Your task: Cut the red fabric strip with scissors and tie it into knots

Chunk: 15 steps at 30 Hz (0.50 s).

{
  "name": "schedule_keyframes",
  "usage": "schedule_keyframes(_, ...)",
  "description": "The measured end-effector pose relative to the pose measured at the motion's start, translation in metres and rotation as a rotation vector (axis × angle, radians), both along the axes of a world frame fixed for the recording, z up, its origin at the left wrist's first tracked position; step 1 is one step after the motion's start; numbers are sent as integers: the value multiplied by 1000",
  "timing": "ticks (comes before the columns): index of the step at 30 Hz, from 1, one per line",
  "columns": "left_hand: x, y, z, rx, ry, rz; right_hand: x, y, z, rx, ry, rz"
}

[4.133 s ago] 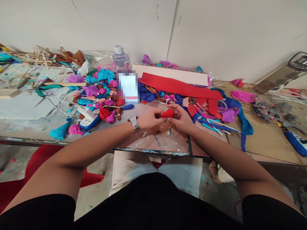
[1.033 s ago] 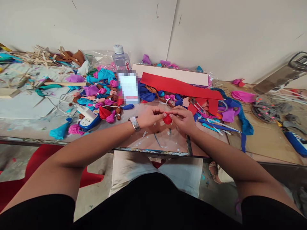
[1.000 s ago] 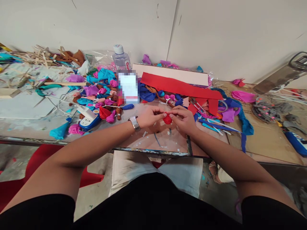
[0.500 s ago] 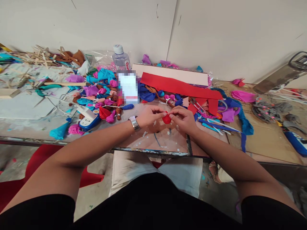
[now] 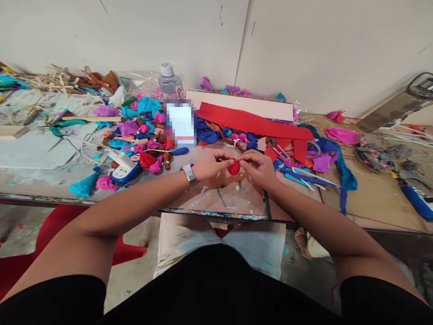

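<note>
Between my two hands is a small piece of red crepe paper (image 5: 233,168), gathered into a rounded shape and held just above the table's front part. My left hand (image 5: 213,165), with a metal watch on the wrist, pinches it between thumb and fingertips from the left. From the right, my right hand (image 5: 257,168) pinches its upper edge in the same way. The fingertips of both hands nearly meet at the top of the paper. Behind them lies a long red crepe paper strip (image 5: 250,121), close to a heap of twisted coloured paper pieces (image 5: 149,131).
A plastic bottle (image 5: 171,85) and a blurred phone-like screen (image 5: 181,122) stand behind the hands. To the left are a blue-and-white power strip (image 5: 126,174), green-handled pliers (image 5: 69,123) and thin wooden sticks (image 5: 50,81). Scissors (image 5: 279,148) and blue strips lie right; cardboard (image 5: 368,194) covers the far right.
The red paper and the fingertips have shifted very slightly left, and the paper appears a little turned. Everything else stays in place.
</note>
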State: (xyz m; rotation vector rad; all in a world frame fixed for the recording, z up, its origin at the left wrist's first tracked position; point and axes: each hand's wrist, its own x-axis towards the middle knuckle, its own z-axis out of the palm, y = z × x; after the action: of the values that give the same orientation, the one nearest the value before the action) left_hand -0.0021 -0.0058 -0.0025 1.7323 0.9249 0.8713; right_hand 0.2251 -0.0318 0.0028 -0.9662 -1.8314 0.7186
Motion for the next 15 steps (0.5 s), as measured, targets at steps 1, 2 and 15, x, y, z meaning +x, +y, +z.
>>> schedule_keyframes(1,1,-1,1,7,4,-7,0,0,-1,-10,6,-8)
schedule_keyframes(2,1,-2,2,13,13,-19,-1,0,-1,-21,7,-16)
schedule_keyframes(15,4,-8,3,140,93,-108,-3,2,-7,-46,-40,2)
